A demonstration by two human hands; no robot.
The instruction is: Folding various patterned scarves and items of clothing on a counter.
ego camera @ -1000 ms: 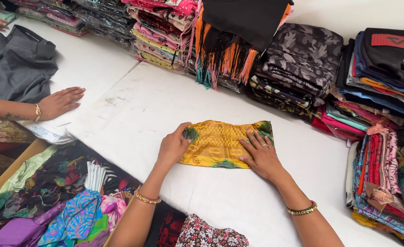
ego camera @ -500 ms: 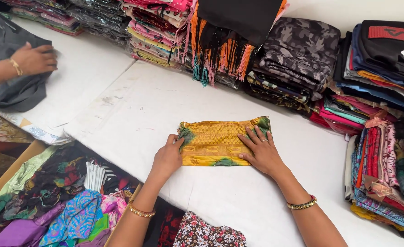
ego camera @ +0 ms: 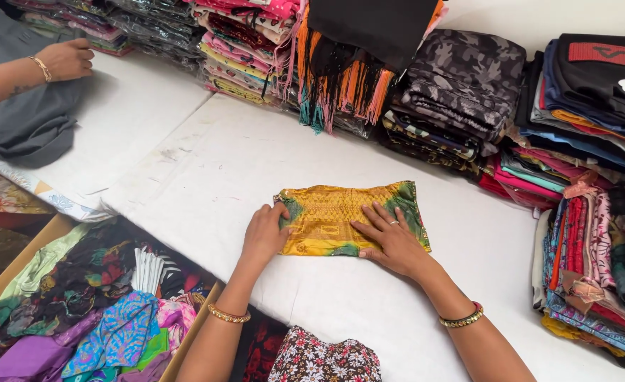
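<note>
Nearest, at the bottom edge: a floral-print cloth in red, white and dark tones; to its left a box of mixed coloured fabrics, blue, purple, pink and dark prints heaped together. Next, on the white padded table: left hand, fingers together and flat, pressing the left end of a folded yellow cloth with green patches at its ends; right hand, fingers spread wide, palm down on the right half of the same cloth, ring on one finger. Gold bangles on both wrists. Neither hand grips; both lie flat on top. The cloth sits near the table's middle, well apart from the stacks. Further left: another person's hand resting curled on a grey garment. Farthest, along the back and right: stacked folded fabrics, a black piece with orange fringe hanging over them
</note>
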